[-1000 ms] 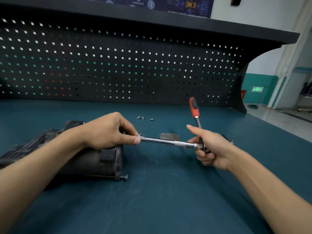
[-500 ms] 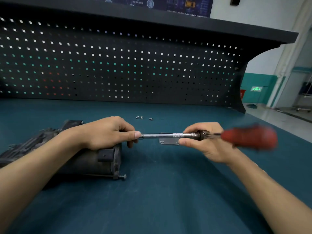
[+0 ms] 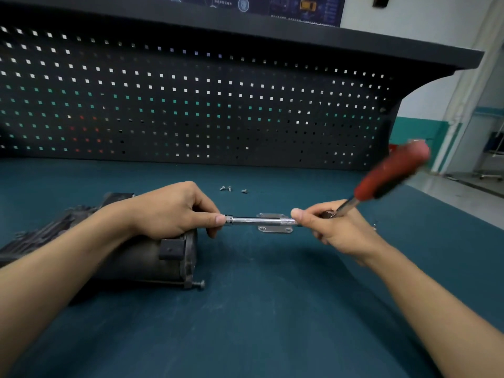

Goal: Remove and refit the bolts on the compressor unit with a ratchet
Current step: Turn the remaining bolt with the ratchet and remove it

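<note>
While the compressor [image 3: 131,257] lies on its side at the left of the bench [image 3: 272,309], my left hand [image 3: 169,214] rests on its end, thumb and forefinger pinching the socket tip of the bar [image 3: 261,220] to steady it. My right hand [image 3: 338,230] is curled round the far end of that bar, where it meets the head of the ratchet [image 3: 392,170], thumb laid along the knurled part. The red handle sticks up and away to the right and is smeared with blur (I read that as a stroke in progress, not a tool at rest). The left fingers hide the socket, so I cannot tell whether it sits on a bolt head or hangs just off the casing. One long bolt [image 3: 201,284] stands proud of the lower corner of the end cover, and three loose bolts [image 3: 229,188] lie farther back on the bench, well apart from the unit, so I judge the removal half is mostly done or the refit only begun; which way the ratchet is turning I cannot say. A small plate [image 3: 274,229] lies flat behind the bar. The next move calls for holding the bar square to the cover, the left pinch light enough to let it spin, and short handle swings that stay above the bench.
</note>
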`<state>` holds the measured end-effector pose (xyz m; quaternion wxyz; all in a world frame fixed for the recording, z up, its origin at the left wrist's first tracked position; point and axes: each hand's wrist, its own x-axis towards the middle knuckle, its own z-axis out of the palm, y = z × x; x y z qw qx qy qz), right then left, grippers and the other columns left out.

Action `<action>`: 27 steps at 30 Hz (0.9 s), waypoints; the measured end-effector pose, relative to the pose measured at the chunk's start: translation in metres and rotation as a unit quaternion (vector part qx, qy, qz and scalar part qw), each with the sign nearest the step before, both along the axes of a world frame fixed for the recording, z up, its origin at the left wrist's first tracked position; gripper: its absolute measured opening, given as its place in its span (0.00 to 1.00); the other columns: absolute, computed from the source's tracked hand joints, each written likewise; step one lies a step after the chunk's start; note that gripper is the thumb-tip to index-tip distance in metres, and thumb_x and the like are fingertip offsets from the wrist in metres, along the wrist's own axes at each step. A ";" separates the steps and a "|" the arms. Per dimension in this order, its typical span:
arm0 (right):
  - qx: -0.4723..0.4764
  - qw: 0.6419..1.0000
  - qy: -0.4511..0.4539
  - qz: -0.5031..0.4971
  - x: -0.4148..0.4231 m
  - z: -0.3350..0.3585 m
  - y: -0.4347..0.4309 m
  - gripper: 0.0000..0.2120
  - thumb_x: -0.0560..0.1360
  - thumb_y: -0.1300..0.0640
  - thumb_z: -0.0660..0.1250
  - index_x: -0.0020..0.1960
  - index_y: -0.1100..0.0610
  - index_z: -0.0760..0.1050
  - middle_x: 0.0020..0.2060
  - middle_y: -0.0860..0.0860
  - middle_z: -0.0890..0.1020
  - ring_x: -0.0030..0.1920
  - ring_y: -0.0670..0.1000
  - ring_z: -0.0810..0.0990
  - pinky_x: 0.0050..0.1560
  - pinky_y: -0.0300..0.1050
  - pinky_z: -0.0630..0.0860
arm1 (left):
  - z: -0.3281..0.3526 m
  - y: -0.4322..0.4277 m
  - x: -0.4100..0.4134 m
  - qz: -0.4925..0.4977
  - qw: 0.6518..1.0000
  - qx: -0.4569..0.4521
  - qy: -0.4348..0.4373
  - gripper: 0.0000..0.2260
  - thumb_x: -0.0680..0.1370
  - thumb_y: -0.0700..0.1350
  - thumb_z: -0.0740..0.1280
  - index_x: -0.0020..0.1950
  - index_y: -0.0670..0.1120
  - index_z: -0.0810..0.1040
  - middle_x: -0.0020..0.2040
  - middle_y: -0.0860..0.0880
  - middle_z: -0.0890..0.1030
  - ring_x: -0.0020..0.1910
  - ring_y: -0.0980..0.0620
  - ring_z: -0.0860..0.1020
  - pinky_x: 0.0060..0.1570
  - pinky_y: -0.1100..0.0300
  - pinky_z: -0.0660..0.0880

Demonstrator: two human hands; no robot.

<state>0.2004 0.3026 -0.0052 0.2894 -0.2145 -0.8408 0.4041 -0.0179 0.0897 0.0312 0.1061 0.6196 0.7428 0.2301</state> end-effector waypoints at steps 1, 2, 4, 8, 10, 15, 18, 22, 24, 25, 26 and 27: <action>-0.052 0.998 -0.007 -0.016 0.000 0.000 -0.001 0.33 0.59 0.28 0.72 0.34 0.61 0.79 0.25 0.52 0.70 0.26 0.49 0.65 0.27 0.37 0.62 | 0.000 0.000 0.000 0.000 1.000 0.004 -0.002 0.23 0.67 0.73 0.62 0.44 0.58 0.85 0.48 0.33 0.82 0.48 0.35 0.81 0.53 0.41 0.77; -0.104 0.994 -0.016 -0.032 -0.001 0.002 -0.003 0.36 0.56 0.25 0.71 0.34 0.61 0.80 0.25 0.54 0.70 0.24 0.50 0.65 0.25 0.38 0.62 | 0.000 0.000 -0.001 -0.001 1.000 0.009 -0.004 0.22 0.67 0.73 0.64 0.43 0.58 0.86 0.48 0.34 0.82 0.47 0.36 0.81 0.52 0.41 0.77; -0.192 0.979 -0.044 -0.048 -0.002 0.005 -0.005 0.39 0.52 0.22 0.69 0.36 0.59 0.84 0.22 0.54 0.71 0.21 0.50 0.65 0.22 0.38 0.62 | -0.001 0.001 0.000 -0.006 1.000 0.019 -0.010 0.17 0.71 0.70 0.70 0.43 0.58 0.86 0.47 0.37 0.83 0.47 0.36 0.80 0.51 0.43 0.77; -0.300 0.948 -0.103 -0.032 0.000 0.009 -0.004 0.43 0.56 0.21 0.67 0.43 0.61 0.83 0.21 0.53 0.68 0.19 0.50 0.60 0.22 0.38 0.57 | 0.001 0.000 0.004 -0.003 0.999 0.030 -0.028 0.17 0.67 0.65 0.69 0.43 0.55 0.87 0.44 0.43 0.85 0.49 0.37 0.80 0.51 0.46 0.77; -0.338 0.932 -0.134 -0.006 0.002 0.009 -0.003 0.40 0.65 0.23 0.63 0.44 0.61 0.83 0.20 0.51 0.65 0.18 0.48 0.58 0.23 0.38 0.55 | 0.001 0.000 0.005 0.002 0.999 0.032 -0.036 0.17 0.66 0.65 0.70 0.43 0.54 0.87 0.44 0.44 0.86 0.49 0.38 0.80 0.51 0.45 0.77; -0.392 0.906 -0.155 0.029 0.003 0.010 -0.002 0.32 0.62 0.29 0.67 0.41 0.59 0.82 0.20 0.50 0.64 0.18 0.46 0.56 0.23 0.37 0.54 | -0.001 0.001 0.003 0.019 0.998 0.035 -0.050 0.09 0.70 0.59 0.74 0.43 0.55 0.88 0.43 0.47 0.86 0.44 0.41 0.81 0.51 0.47 0.77; -0.333 0.935 -0.122 0.005 0.001 0.005 -0.001 0.31 0.59 0.29 0.72 0.44 0.57 0.81 0.22 0.52 0.68 0.19 0.48 0.59 0.23 0.38 0.56 | -0.003 0.001 0.002 0.025 0.998 0.033 -0.044 0.03 0.73 0.53 0.76 0.43 0.55 0.88 0.41 0.54 0.86 0.41 0.55 0.81 0.49 0.52 0.77; -0.135 0.989 -0.063 0.004 0.001 -0.001 0.002 0.33 0.58 0.29 0.73 0.41 0.60 0.83 0.23 0.54 0.73 0.24 0.50 0.66 0.24 0.39 0.63 | -0.004 0.002 0.002 0.027 0.999 0.020 -0.008 0.05 0.74 0.55 0.74 0.42 0.56 0.86 0.38 0.60 0.83 0.38 0.62 0.78 0.43 0.60 0.74; -0.065 0.997 -0.030 0.027 0.002 -0.001 0.003 0.26 0.61 0.33 0.74 0.38 0.57 0.84 0.24 0.53 0.74 0.25 0.48 0.69 0.25 0.37 0.65 | -0.004 0.002 0.002 0.029 0.999 0.004 0.013 0.09 0.75 0.61 0.71 0.42 0.57 0.85 0.40 0.58 0.83 0.42 0.55 0.79 0.48 0.54 0.76; -0.040 0.998 -0.013 0.039 0.003 -0.002 0.004 0.22 0.61 0.36 0.76 0.38 0.56 0.84 0.24 0.52 0.75 0.25 0.47 0.70 0.26 0.36 0.66 | -0.004 0.001 0.003 0.025 0.999 -0.005 0.019 0.12 0.75 0.65 0.69 0.42 0.58 0.84 0.41 0.54 0.83 0.45 0.49 0.80 0.51 0.50 0.77; -0.018 0.999 0.000 0.052 0.004 -0.002 0.005 0.19 0.61 0.40 0.78 0.37 0.56 0.85 0.25 0.50 0.77 0.26 0.45 0.71 0.28 0.35 0.67 | -0.003 0.001 0.004 0.018 1.000 -0.014 0.021 0.16 0.73 0.69 0.66 0.43 0.58 0.84 0.43 0.50 0.83 0.48 0.43 0.80 0.53 0.47 0.76; 0.002 0.998 0.007 0.062 0.004 -0.003 0.005 0.16 0.61 0.43 0.79 0.38 0.56 0.85 0.28 0.50 0.79 0.28 0.44 0.73 0.30 0.35 0.68 | -0.002 0.000 0.005 0.010 1.000 -0.022 0.021 0.21 0.70 0.72 0.63 0.44 0.58 0.83 0.45 0.44 0.84 0.50 0.40 0.79 0.55 0.44 0.76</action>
